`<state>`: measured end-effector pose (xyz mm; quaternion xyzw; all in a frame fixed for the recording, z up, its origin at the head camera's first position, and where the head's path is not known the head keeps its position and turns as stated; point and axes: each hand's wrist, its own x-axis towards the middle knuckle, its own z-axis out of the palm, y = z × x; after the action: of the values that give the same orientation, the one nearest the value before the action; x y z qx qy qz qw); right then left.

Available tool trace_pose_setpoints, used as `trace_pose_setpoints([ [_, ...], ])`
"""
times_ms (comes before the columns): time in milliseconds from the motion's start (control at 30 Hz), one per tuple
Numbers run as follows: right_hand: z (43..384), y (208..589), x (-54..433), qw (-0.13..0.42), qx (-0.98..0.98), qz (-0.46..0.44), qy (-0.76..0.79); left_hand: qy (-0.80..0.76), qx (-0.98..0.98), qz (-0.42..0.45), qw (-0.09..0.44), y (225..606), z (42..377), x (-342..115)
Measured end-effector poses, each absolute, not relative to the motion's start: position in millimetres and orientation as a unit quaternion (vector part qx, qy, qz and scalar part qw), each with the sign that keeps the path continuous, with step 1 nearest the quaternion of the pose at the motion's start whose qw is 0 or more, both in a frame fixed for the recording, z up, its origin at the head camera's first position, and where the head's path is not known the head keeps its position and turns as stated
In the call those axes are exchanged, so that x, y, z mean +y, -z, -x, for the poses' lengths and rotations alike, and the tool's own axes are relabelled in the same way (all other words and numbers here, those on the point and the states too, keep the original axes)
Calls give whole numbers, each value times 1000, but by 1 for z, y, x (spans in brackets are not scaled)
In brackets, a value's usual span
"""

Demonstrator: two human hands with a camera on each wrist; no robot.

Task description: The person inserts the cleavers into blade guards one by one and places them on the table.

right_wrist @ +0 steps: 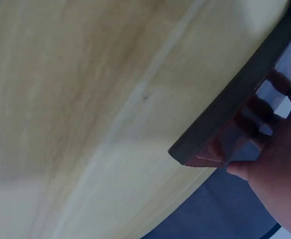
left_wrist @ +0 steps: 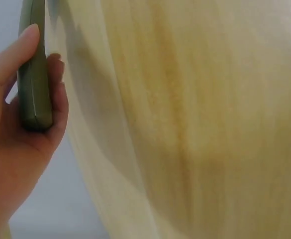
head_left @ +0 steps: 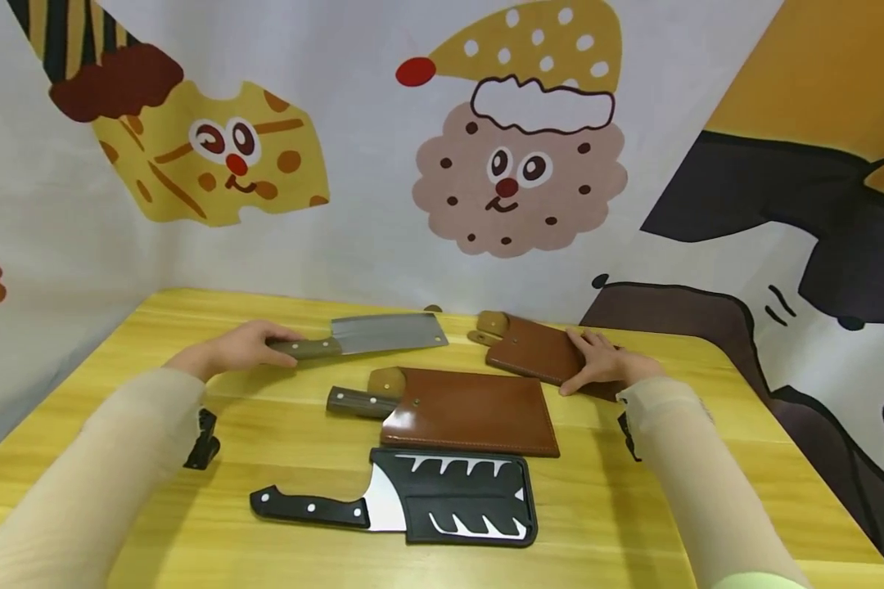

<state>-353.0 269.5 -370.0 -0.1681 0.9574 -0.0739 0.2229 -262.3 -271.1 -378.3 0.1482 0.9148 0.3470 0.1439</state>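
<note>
My left hand [head_left: 245, 347] grips the olive-green handle [left_wrist: 35, 94] of a cleaver. The cleaver's wide grey blade [head_left: 389, 333] points right across the back of the table. At the back right, my right hand [head_left: 600, 362] rests with fingers spread on a brown leather knife sheath [head_left: 534, 348]. In the right wrist view, the fingertips touch the glossy sheath [right_wrist: 225, 144] and are mirrored in it. A tan strap with a rounded end shows at the sheath's left end.
A brown-sheathed cleaver [head_left: 471, 413] with a dark handle lies mid-table. In front of it lies a black-handled cleaver [head_left: 309, 509] in a black slotted blade cover [head_left: 464, 496]. The yellow wood-grain table [head_left: 214, 540] meets a cartoon-printed cloth [head_left: 368, 254] behind.
</note>
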Motion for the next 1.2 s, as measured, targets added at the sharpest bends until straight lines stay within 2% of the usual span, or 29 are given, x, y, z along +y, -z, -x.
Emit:
trace_pose_setpoints([
  [333, 346, 366, 279, 241, 950, 174, 102, -374, 903, -154, 149, 373, 253, -269],
  [467, 342, 365, 278, 225, 954, 173, 96, -384, 900, -144, 149, 367, 250, -270],
  [733, 333, 356, 280, 155, 968, 190, 58, -387, 901, -146, 131, 352, 247, -268],
  [1200, 319, 344, 270, 128, 960, 237, 72, -381, 902, -157, 127, 336, 237, -266],
])
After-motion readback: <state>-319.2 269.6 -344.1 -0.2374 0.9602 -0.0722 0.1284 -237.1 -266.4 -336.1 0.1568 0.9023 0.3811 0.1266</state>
